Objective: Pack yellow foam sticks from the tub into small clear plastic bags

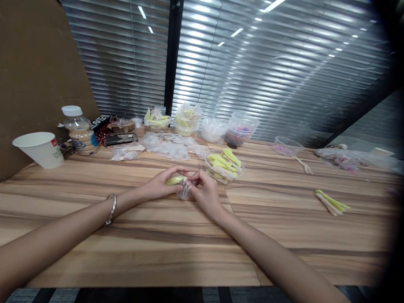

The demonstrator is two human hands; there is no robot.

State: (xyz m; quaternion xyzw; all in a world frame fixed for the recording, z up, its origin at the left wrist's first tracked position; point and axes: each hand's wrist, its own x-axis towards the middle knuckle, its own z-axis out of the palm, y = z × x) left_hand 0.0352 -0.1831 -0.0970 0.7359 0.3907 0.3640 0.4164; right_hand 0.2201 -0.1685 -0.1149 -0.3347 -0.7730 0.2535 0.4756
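Near the middle of the wooden table, my left hand holds a small yellow-green bundle between thumb and fingers. My right hand pinches the edge of a small clear plastic bag, which lies between both hands against the bundle. Whether the bundle is partly inside the bag is hard to tell. Just behind my right hand stands a clear round bowl of yellow-green pieces. Several flat clear bags lie spread behind my hands.
A paper cup and a white-capped bottle stand at the left. Filled containers and stacked bowls line the back. At the right are a clear lid, a yellow-green and white bundle and plastic bags.
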